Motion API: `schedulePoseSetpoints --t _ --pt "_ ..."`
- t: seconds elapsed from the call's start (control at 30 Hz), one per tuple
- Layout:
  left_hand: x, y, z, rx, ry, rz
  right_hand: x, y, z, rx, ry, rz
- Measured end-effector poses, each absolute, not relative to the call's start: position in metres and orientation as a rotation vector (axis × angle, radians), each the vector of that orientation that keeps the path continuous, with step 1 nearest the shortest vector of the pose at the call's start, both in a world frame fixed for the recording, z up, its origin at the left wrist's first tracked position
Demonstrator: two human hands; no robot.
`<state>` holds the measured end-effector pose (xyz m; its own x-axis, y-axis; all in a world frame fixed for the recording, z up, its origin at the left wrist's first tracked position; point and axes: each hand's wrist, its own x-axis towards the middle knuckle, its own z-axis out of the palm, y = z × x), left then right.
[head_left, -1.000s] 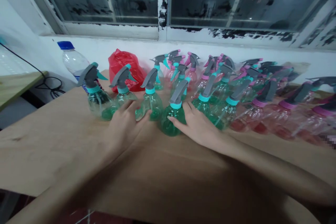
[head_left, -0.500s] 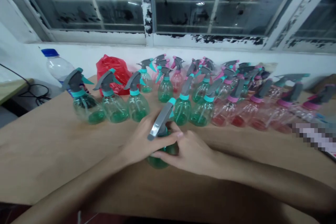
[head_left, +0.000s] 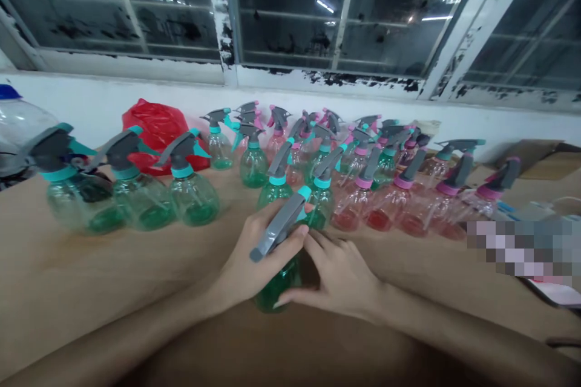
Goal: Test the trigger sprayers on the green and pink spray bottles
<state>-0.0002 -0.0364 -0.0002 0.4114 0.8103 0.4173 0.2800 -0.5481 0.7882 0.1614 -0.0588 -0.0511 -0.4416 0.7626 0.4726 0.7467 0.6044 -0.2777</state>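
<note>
A green spray bottle (head_left: 275, 297) with a grey trigger head and turquoise nozzle tip stands in front of me, tilted slightly in view. My left hand (head_left: 258, 254) wraps round its neck, thumb and fingers closed just below the trigger head. On the bottle's right side rests my right hand (head_left: 342, 275), its thumb against the lower body and its fingers curled round the far side. Right behind are more green spray bottles (head_left: 275, 193) with turquoise collars. To the right of them stand pink spray bottles (head_left: 380, 217) with pink collars.
Three green spray bottles (head_left: 194, 201) stand at the left on the brown table (head_left: 149, 272). Behind them sit a red plastic bag (head_left: 154, 127) and a large clear bottle with a blue cap (head_left: 20, 115). A cardboard box (head_left: 540, 157) lies at the far right, below the windows.
My view has turned right, so the bottles and bag appear further left. Both hands stay on the spray bottle; my right thumb sits lower, with a wider gap to the fingers.
</note>
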Motion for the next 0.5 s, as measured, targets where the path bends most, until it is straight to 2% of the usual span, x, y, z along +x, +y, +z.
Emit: schedulePoseSetpoints --t 0.27,0.5 --pt "0.013 -0.028 0.005 2.089 1.019 0.996 0.238 -0.051 -0.09 -1.166 -2.461 0.187" --pt "0.014 -0.025 0.006 2.064 1.088 0.921 0.245 -0.05 -0.106 -1.176 -2.44 0.327"
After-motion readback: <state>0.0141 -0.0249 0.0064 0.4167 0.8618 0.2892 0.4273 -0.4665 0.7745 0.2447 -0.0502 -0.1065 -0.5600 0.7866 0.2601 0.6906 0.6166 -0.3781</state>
